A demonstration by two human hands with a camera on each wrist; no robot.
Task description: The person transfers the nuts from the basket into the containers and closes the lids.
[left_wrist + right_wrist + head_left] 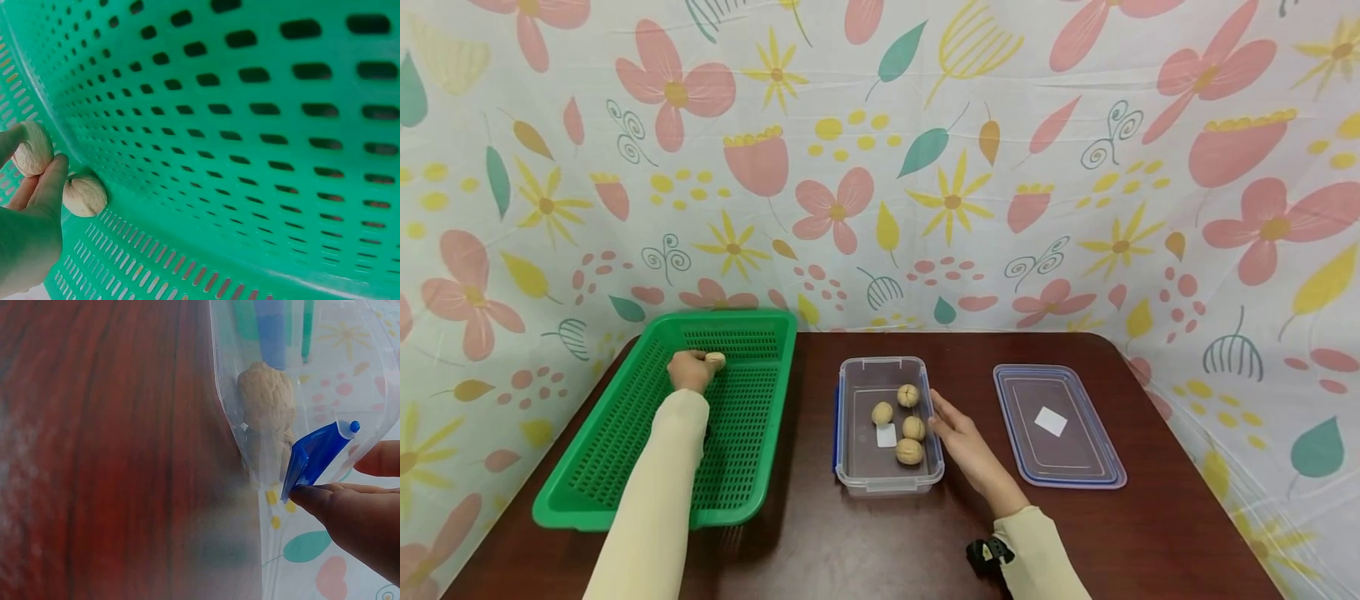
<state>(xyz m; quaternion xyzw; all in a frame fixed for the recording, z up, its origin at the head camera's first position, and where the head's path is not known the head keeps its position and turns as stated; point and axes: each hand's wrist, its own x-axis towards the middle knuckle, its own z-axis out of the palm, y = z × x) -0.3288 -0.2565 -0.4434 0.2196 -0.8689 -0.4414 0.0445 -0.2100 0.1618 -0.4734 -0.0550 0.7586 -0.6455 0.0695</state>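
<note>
In the head view, my left hand is inside the green plastic basket, holding a walnut. Thumb and fingers pinch this nut in the left wrist view, where a second walnut lies against the basket's wall. Several walnuts, one a loose walnut, sit in a clear plastic food container mid-table. At its right side, my right hand touches the rim with fingers fairly straight. The right wrist view has those fingertips against the wall and a hanging blue locking flap.
A clear lid with a blue seal and a white label lies flat on the dark wooden table, right of the container. Behind the table hangs a flower-patterned cloth. A black strap is on the right wrist.
</note>
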